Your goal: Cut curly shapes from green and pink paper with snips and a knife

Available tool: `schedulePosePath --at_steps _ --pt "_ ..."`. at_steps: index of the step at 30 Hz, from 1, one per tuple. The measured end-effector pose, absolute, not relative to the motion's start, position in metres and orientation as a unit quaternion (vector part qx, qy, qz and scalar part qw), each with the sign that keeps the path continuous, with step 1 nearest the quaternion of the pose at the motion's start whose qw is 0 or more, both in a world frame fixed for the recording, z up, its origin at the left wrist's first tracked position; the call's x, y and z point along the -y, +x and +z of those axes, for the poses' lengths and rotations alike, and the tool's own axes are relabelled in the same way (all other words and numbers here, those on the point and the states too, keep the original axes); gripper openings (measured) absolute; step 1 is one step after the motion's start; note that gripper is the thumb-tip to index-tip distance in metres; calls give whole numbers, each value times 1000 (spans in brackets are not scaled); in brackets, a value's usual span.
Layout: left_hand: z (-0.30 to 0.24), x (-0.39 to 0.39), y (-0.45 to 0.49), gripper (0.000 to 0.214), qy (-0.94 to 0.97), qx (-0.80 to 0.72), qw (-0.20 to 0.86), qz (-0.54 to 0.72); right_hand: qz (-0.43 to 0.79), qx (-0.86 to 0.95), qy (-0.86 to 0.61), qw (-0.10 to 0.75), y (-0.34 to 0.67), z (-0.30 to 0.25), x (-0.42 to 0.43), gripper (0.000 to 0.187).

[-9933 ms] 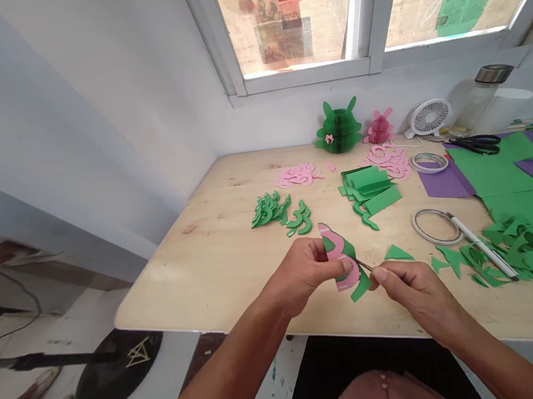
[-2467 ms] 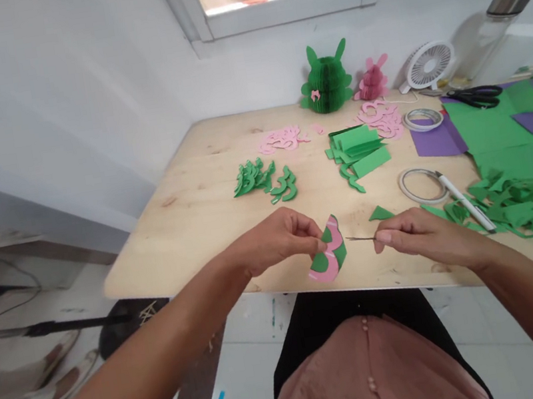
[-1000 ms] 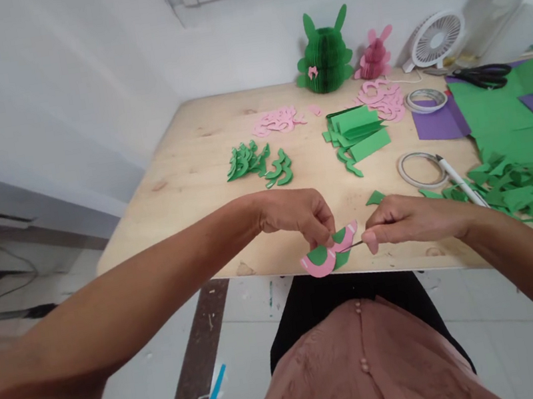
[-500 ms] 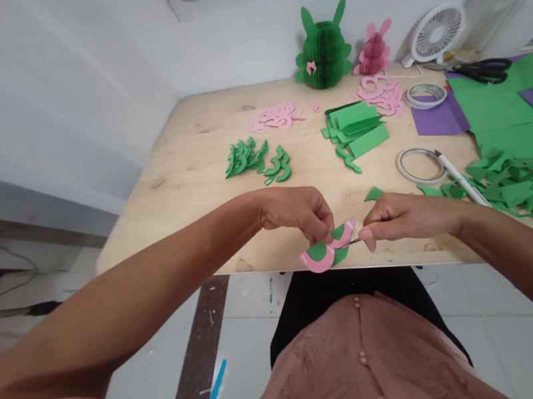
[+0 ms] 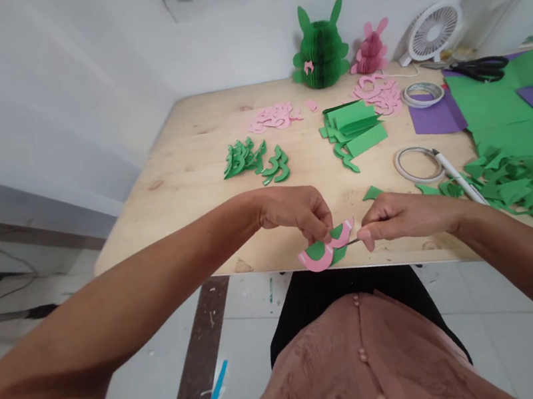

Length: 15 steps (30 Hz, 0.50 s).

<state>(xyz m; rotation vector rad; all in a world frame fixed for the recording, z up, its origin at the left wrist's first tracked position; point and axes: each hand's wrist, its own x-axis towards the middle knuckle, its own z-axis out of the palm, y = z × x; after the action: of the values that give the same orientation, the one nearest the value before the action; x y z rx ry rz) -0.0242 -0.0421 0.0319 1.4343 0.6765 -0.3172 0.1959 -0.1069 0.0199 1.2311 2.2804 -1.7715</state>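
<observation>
Near the table's front edge my left hand [image 5: 302, 214] pinches a wavy pink paper shape [image 5: 317, 261] laid over green paper [image 5: 340, 254]. White marks show at the ends of the pink shape. To the right, my right hand [image 5: 391, 217] is closed on what look like small scissors [image 5: 353, 241]. Only their thin metal blades show, pointing left at the green paper; the handles are hidden in the fingers. A small green scrap [image 5: 372, 193] lies just above this hand.
Green cut pieces [image 5: 242, 157], pink cut pieces [image 5: 274, 117] and folded green strips [image 5: 356, 124] lie farther back. Tape rolls [image 5: 419, 165], a white pen [image 5: 460, 177], green scraps [image 5: 512, 187] and black scissors [image 5: 481, 68] are at right. Paper rabbits [image 5: 322, 56] and a fan [image 5: 435, 31] stand behind.
Both hands keep their hold in nearly the same place. The blades sit at almost the same spot by the green paper, and the whole view has shifted very slightly.
</observation>
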Motion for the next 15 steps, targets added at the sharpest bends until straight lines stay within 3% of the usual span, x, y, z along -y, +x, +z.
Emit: schedulePosePath --at_steps 15 --pt "32 42 -24 5 633 -310 695 -143 -555 -735 390 3 196 18 107 55"
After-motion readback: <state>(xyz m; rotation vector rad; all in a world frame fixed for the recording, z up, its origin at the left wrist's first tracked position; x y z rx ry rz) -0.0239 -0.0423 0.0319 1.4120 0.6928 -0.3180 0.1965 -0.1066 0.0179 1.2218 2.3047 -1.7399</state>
